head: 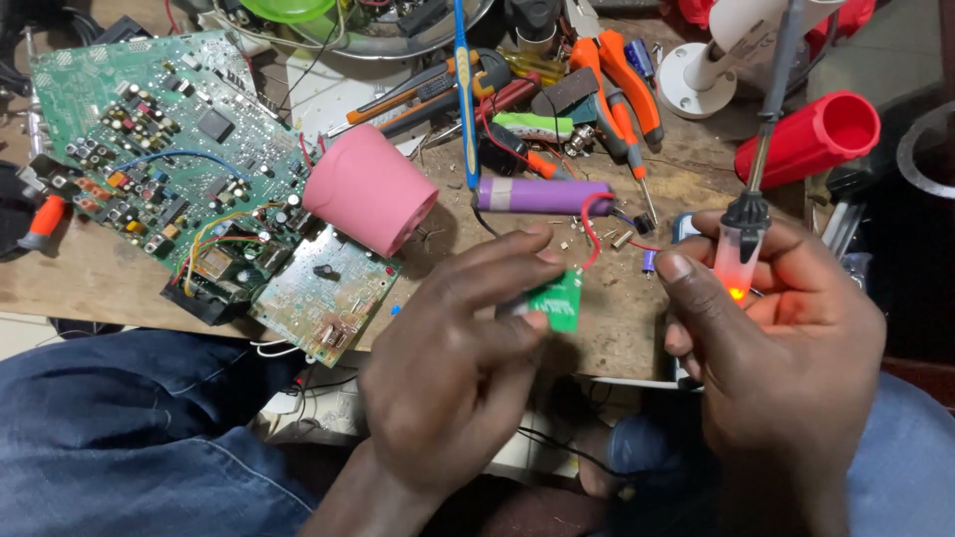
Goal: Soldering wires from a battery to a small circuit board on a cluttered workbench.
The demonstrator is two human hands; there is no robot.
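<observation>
My left hand (453, 363) pinches a small green circuit board (559, 300) between thumb and fingers, low over the table's front edge. A red wire (591, 227) loops from that board up to a purple cylindrical battery (542, 195) lying on the table. My right hand (786, 348) grips a soldering iron (744, 239) by its clear handle, where an orange light glows; its shaft points up and away, and the tip is out of view. The two hands sit close together, a few centimetres apart.
A large green circuit board (159, 139) and a smaller one (323, 293) lie at the left of the wooden table (99, 273). A pink cup (370, 189) lies on its side. Pliers (622, 75), screwdrivers, a red tube (811, 137) and a white stand (701, 70) crowd the back.
</observation>
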